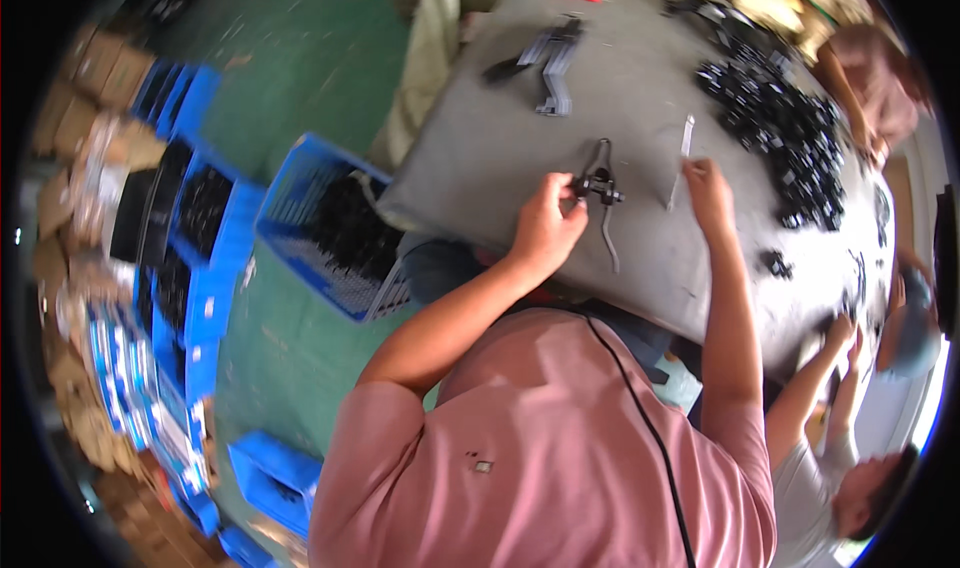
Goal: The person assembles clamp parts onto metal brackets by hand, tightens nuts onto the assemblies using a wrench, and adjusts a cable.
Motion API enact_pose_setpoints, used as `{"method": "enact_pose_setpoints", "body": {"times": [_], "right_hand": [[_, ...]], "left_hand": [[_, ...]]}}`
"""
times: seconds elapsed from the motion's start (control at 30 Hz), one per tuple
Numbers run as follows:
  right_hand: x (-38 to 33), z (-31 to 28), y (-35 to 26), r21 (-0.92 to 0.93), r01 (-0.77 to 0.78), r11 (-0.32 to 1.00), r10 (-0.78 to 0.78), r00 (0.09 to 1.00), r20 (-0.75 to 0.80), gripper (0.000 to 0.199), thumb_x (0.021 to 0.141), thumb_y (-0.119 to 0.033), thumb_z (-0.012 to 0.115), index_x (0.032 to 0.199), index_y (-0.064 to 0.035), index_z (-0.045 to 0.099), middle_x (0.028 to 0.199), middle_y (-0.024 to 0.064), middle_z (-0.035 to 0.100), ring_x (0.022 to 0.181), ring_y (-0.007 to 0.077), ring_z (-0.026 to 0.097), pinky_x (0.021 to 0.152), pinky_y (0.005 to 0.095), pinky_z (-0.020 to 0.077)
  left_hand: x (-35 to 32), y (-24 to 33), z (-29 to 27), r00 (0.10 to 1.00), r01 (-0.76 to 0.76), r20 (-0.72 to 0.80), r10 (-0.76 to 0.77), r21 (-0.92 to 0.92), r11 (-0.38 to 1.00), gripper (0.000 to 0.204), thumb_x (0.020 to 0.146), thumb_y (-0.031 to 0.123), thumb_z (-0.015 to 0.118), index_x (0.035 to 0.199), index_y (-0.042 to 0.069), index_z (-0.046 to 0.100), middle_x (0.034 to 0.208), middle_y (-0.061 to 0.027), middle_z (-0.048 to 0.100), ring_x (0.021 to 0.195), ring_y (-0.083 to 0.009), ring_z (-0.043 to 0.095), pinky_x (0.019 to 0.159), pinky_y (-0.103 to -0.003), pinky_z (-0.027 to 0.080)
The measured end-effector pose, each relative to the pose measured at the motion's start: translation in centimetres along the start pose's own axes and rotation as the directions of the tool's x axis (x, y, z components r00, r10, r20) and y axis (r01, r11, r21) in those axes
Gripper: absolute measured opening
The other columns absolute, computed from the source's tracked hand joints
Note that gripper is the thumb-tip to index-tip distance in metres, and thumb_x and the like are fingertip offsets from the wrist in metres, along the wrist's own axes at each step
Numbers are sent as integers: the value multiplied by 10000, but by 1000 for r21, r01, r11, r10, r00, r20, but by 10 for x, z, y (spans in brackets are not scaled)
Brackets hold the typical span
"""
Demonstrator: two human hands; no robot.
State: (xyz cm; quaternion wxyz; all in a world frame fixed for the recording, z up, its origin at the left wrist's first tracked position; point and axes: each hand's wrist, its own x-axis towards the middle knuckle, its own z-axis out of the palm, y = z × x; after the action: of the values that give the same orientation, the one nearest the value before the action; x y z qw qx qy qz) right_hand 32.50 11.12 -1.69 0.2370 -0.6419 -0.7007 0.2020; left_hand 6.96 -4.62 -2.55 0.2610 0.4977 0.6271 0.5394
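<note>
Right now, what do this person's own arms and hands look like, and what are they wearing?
Both forearms are bare, with no gloves on the left hand or right hand. A pink short-sleeved shirt covers shoulders and upper arms, and a thin black cable runs down its back.

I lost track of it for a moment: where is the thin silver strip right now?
In the head view, the thin silver strip lies on the grey table right of centre, under the right hand, just right of the black metal assembly the left hand touches.

An assembly workshop: worktable point(480, 158) heaped with black parts point(790, 138); blue crates point(320, 218).
</note>
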Motion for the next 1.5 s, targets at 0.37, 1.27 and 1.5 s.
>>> {"method": "enact_pose_setpoints", "body": {"times": [0.37, 1.27, 1.5], "right_hand": [[-100, -48, 85, -74, 145, 987, -160, 949, -272, 359, 983, -54, 609, 1342, -68, 614, 834, 87, 588, 727, 196, 547, 709, 360, 485], [-212, -25, -95, 633, 306, 711, -666, 583, 466, 214, 1055, -139, 536, 1169, 5, 645, 959, 132, 693, 865, 253, 682, 779, 375, 554], [-204, -30, -133, 714, 434, 550, -779, 576, 250, 252, 1065, -190, 533, 1102, 32, 649, 889, 127, 719, 833, 256, 695, 829, 393, 544]], "left_hand": [[-80, -87, -238, 616, 161, -762, -198, -124, 979, 308, 960, 170, 732, 1160, 33, 542, 917, -8, 560, 694, -68, 501, 560, -222, 423], [-135, -124, -157, 989, 86, -138, -45, 301, 950, 165, 939, 82, 653, 1094, 42, 695, 1032, -140, 723, 976, -305, 699, 872, -389, 545], [-152, -139, -69, 829, 42, 542, -141, 191, 981, 399, 856, 101, 640, 1252, 60, 653, 975, -147, 725, 870, -317, 707, 789, -412, 559]]}}
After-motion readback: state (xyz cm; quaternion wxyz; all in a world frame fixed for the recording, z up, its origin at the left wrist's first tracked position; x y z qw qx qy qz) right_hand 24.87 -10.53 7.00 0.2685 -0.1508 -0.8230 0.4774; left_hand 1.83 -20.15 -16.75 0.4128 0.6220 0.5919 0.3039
